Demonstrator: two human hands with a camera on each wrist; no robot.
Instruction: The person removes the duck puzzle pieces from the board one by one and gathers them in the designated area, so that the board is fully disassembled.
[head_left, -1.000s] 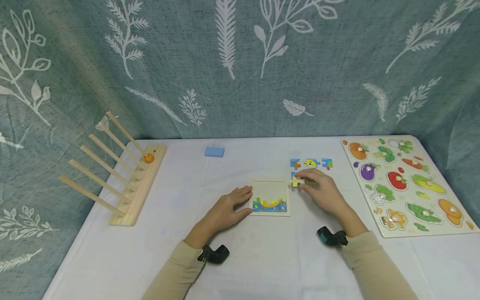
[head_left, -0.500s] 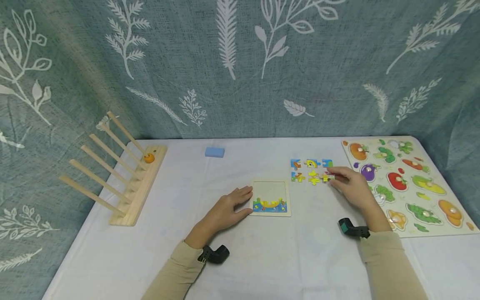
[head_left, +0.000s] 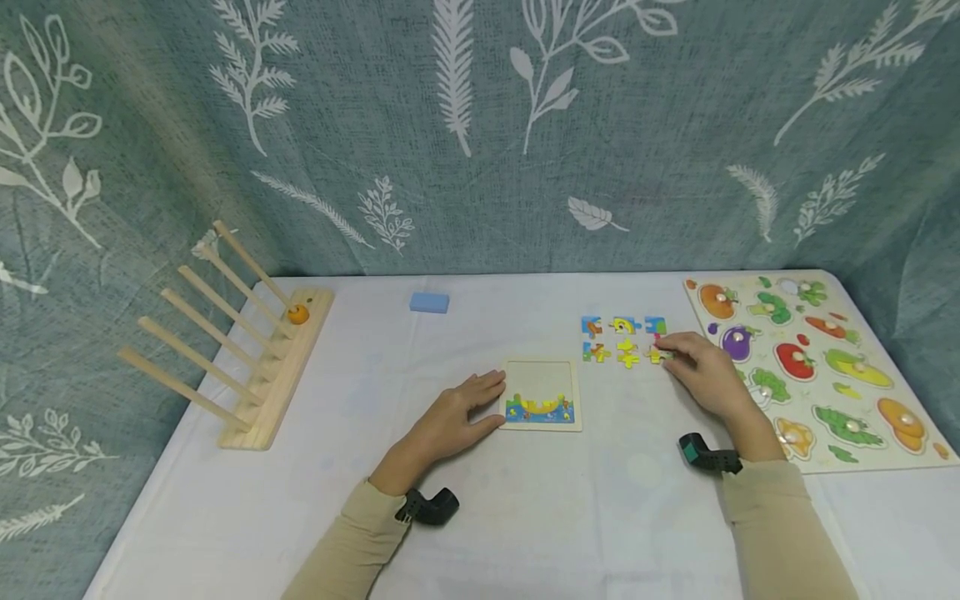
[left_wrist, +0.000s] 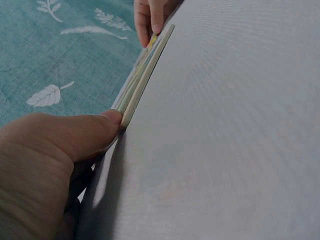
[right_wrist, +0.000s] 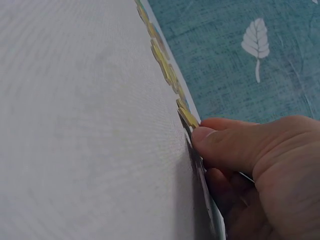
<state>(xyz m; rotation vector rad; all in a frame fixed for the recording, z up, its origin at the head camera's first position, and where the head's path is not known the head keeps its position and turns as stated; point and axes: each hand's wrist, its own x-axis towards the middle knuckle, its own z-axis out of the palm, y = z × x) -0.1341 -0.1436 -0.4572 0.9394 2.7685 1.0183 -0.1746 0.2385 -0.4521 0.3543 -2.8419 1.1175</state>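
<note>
In the head view my left hand [head_left: 452,419] rests at the left side of a square wooden puzzle tray [head_left: 577,396]; in the left wrist view its thumb touches the tray's corner. The lower part of the tray holds a blue and yellow picture, while its upper part is bare. To the tray's upper right lie several jigsaw pieces in two rows, among them a yellow puzzle piece [head_left: 627,354]. My right hand [head_left: 708,375] pinches the puzzle piece [right_wrist: 187,116] at the right end of the nearer row between thumb and finger, low over the tablecloth.
A wooden stand [head_left: 288,367] with several slanting pegs and an orange bead [head_left: 297,314] is at left. A blue block [head_left: 429,302] lies near the back edge. At right, a vegetable peg puzzle board [head_left: 817,400] lies partly behind my right arm. A curtain [head_left: 480,208] hangs behind.
My right hand has moved right from the near row's left end, uncovering pieces there, to the piece at its right end, which now lies lower. My left hand has stayed at the tray.
</note>
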